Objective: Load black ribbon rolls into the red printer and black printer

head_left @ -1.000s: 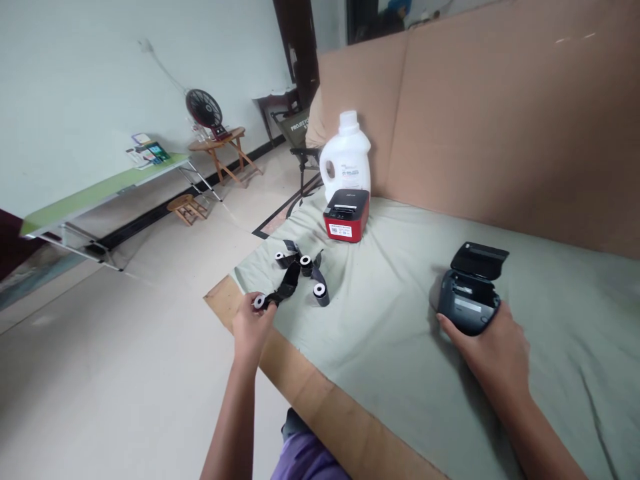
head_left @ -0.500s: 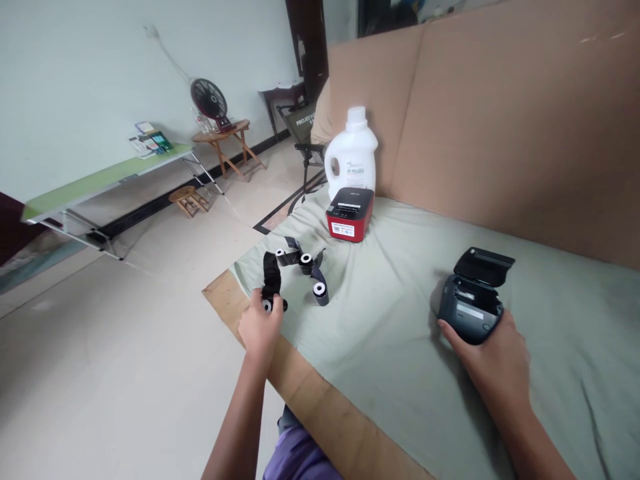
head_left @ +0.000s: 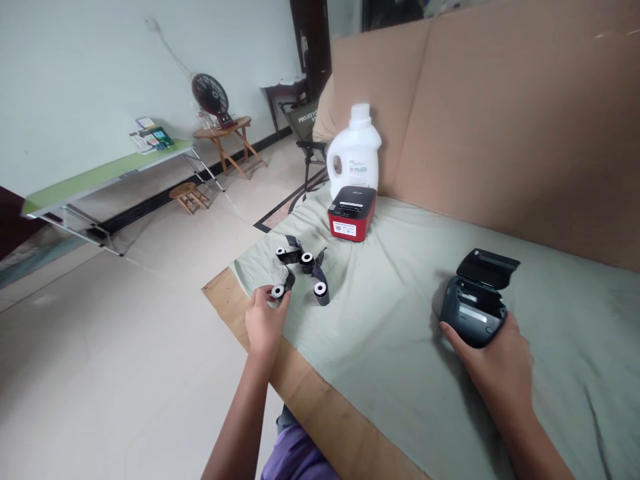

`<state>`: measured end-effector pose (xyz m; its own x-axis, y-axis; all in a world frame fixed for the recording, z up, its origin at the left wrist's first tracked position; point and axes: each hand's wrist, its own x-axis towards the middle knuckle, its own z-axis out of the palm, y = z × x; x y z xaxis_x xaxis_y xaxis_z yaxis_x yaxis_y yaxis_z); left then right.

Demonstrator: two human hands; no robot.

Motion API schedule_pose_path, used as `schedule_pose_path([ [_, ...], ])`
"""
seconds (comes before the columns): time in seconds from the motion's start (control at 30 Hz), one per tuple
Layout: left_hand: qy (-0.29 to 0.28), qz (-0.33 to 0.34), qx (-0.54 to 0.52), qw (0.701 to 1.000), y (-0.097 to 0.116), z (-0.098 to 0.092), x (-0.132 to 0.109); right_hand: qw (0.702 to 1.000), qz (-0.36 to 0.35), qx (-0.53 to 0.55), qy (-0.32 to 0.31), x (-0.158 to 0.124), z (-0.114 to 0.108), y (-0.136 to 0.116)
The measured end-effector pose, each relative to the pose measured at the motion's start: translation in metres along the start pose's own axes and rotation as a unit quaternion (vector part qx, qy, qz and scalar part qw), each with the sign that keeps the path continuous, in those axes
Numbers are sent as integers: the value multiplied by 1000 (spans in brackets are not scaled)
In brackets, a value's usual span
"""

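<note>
My left hand [head_left: 266,321] has its thumb and fingers on either side of a small black paper roll [head_left: 278,291] with a white core end, near the cloth's left edge. A loose black strip rises behind that roll. Several more such rolls lie close by, including a middle roll [head_left: 307,259] and a nearer one [head_left: 321,291], their loose ends curling. On the right, my right hand [head_left: 500,360] grips a dark portable printer [head_left: 473,310] from below and the side. Its lid [head_left: 488,268] stands raised, and the compartment shows no roll.
A red and black printer [head_left: 351,215] stands before a white jug [head_left: 356,157] on the pale green cloth [head_left: 370,347]. Tall cardboard [head_left: 500,120] backs the surface, and a wooden edge [head_left: 320,407] runs along its front. A green folding table [head_left: 105,172] is across the floor.
The roll in my left hand has been set more upright on the cloth, slightly up and right, and its raised strip has dropped lower. My right hand keeps the portable printer nearly still.
</note>
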<state>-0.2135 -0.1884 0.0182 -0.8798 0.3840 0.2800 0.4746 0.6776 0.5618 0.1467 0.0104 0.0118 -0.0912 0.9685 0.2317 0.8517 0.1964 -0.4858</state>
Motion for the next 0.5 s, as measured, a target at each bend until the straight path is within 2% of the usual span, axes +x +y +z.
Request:
schedule_pose_path([
  [0.13,-31,-18,58,998,1,-2,0,1000,-7,2,2,0,0,1],
  [0.17,-14,-1,53,998,2,-3,-1,1000,-6,4,1,0,0,1],
  [0.27,106,90,-8,990,10,-8,-3,1000,-2,10,-2,0,-1,-1],
  [0.3,128,119,-35,984,15,-9,-5,1000,1,10,-3,-1,-1,-2],
  [0.33,125,142,-60,980,21,-10,-6,1000,3,9,-3,-1,-2,-2],
  [0.4,53,161,-98,981,33,-7,-10,1000,7,8,-2,-1,-2,-3],
  [0.5,-105,146,-137,974,44,8,-16,1000,1,9,1,-1,-2,-3],
])
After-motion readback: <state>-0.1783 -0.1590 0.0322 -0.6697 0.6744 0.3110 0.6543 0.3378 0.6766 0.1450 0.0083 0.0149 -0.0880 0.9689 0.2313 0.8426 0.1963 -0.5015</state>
